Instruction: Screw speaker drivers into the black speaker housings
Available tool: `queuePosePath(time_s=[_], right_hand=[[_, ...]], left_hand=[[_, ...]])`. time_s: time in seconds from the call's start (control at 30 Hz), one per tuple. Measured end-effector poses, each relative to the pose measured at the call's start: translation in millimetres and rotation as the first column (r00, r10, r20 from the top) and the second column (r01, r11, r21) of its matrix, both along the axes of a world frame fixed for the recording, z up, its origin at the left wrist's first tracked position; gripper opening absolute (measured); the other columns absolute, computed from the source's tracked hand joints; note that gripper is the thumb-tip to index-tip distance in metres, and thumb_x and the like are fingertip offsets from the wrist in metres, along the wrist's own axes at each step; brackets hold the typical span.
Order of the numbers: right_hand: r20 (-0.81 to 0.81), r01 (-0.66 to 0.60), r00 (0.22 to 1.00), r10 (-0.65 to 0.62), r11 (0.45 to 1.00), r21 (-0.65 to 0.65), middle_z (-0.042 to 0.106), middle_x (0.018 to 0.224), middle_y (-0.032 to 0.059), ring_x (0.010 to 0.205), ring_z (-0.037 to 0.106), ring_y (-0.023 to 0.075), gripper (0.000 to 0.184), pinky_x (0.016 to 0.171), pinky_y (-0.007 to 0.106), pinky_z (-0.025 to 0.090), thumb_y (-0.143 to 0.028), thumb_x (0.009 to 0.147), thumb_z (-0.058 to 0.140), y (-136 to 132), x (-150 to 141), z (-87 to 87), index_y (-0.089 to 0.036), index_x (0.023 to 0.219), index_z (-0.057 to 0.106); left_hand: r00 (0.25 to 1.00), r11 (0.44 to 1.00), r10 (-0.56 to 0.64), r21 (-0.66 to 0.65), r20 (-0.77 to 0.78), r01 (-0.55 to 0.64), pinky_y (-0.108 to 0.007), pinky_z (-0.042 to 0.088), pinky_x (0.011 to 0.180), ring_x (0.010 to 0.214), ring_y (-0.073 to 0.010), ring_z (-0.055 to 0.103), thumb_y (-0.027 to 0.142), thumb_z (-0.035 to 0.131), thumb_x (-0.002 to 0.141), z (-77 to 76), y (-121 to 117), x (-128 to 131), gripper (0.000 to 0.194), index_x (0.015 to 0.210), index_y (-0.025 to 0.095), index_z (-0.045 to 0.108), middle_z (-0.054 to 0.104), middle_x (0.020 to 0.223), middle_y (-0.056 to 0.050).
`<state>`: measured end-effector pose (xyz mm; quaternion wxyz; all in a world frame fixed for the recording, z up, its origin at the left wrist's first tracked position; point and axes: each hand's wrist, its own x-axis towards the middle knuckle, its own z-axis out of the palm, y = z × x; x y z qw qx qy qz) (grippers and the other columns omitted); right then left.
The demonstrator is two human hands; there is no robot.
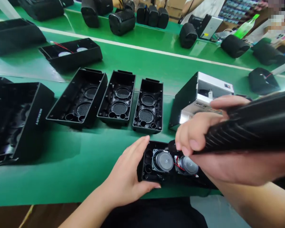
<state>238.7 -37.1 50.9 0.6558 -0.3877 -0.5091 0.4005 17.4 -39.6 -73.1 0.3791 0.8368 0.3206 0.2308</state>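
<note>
the left hand [124, 174], fingers wide, braced the near speaker case's [156, 145] left end; the right hand [218, 164] gripped a black tool [256, 126]. the case seemed stiff, light, best held by its walls.

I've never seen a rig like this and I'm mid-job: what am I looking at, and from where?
There is no robot here. A camera on a person's head looks forward and down at their two bare hands, giving this single view.

The left hand grips the end of a black case with two round speakers inside. The right hand holds a thick black tool over it.

On the green table, just beyond, stand three open cases and a silver-and-black box. More black units lie farther back.
</note>
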Motion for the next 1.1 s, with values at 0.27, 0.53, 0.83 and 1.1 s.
queuePosePath(time_s=[0.27, 0.53, 0.83, 1.1], right_hand=[[-0.122, 0.02, 0.992, -0.027, 0.998, -0.055, 0.067, 0.056, 0.0001, 0.038, 0.055, 0.021, 0.069, 0.04, 0.036, 0.046, -0.093, 0.078, 0.067, 10, -15, -14.6, -0.028, 0.1, 0.076], [-0.078, -0.04, 0.996, 0.035, 0.998, -0.056, 0.069, 0.06, 0.0006, 0.042, 0.056, 0.0209, 0.071, 0.045, 0.037, 0.047, -0.095, 0.081, 0.061, 8, -12, -20.0, -0.03, 0.104, 0.078], [-0.091, -0.035, 0.995, 0.031, 0.998, -0.045, 0.068, 0.059, 0.0005, 0.04, 0.057, 0.0214, 0.068, 0.041, 0.037, 0.048, -0.094, 0.078, 0.065, 9, -15, -23.2, -0.03, 0.096, 0.078], [-0.181, 0.006, 0.984, -0.004, 1.0, 0.01, 0.067, 0.061, 0.0004, 0.045, 0.059, 0.0188, 0.065, 0.041, 0.031, 0.049, -0.088, 0.084, 0.069, 15, -20, -43.7, -0.024, 0.097, 0.074]], left_hand=[[1.0, 1.0, -0.018, 0.004, 0.023, 0.018, -0.062, 0.044, 0.128, 0.162, -0.0373, 0.038, 0.062, 0.089, 0.082, -0.7, 1, 1, 0.128, 0.174, 0.036, 0.004, 0.035, 0.177, -0.015], [0.999, 1.0, -0.027, 0.012, 0.046, 0.027, -0.062, 0.045, 0.128, 0.162, -0.0398, 0.039, 0.056, 0.093, 0.08, 1.9, 2, 2, 0.133, 0.175, 0.035, 0.003, 0.036, 0.176, -0.016], [0.998, 1.0, -0.019, 0.002, 0.059, 0.018, -0.061, 0.043, 0.129, 0.162, -0.0359, 0.038, 0.058, 0.093, 0.08, 0.2, 2, 2, 0.131, 0.174, 0.036, 0.005, 0.035, 0.177, -0.015], [0.999, 1.0, 0.007, -0.028, 0.053, -0.006, -0.064, 0.042, 0.129, 0.162, -0.0381, 0.038, 0.057, 0.092, 0.08, 1.3, 3, 3, 0.128, 0.174, 0.038, 0.007, 0.036, 0.177, -0.014]])
